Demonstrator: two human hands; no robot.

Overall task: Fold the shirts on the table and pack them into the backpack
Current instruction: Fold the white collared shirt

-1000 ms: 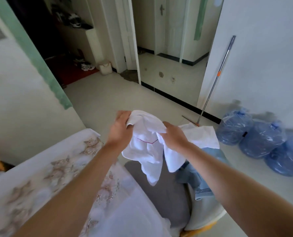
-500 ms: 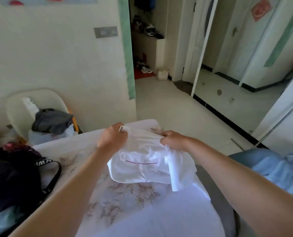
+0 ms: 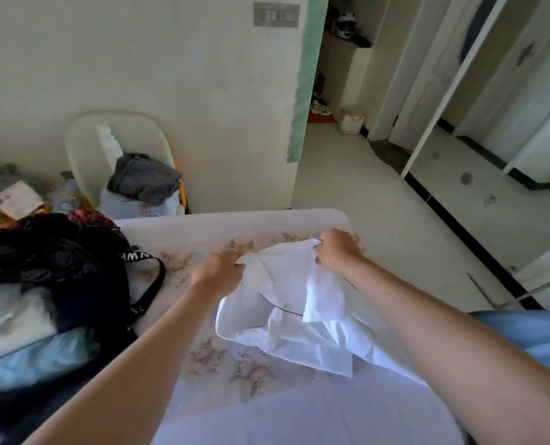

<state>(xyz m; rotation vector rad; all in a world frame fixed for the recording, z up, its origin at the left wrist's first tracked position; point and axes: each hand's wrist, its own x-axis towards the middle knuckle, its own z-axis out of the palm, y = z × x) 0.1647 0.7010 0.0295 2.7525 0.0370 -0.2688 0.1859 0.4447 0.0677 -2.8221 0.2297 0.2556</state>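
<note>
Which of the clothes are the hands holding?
The white shirt, gripped by the left hand and right hand. The grey garment lies apart on the chair.

Both hands, left (image 3: pixel 217 273) and right (image 3: pixel 338 250), grip a crumpled white shirt (image 3: pixel 286 303) over the floral table (image 3: pixel 222 358), beside a black backpack (image 3: pixel 58 268).

A home: floral-clothed table (image 3: pixel 235 229), chair (image 3: pixel 84 146) piled with clothes, doorway to shoe shelf (image 3: pixel 341 59)

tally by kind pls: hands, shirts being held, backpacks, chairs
hands: 2 (left hand, right hand)
white shirt, gripped by both hands: 1
black backpack: 1
chair: 1
total: 5
</note>
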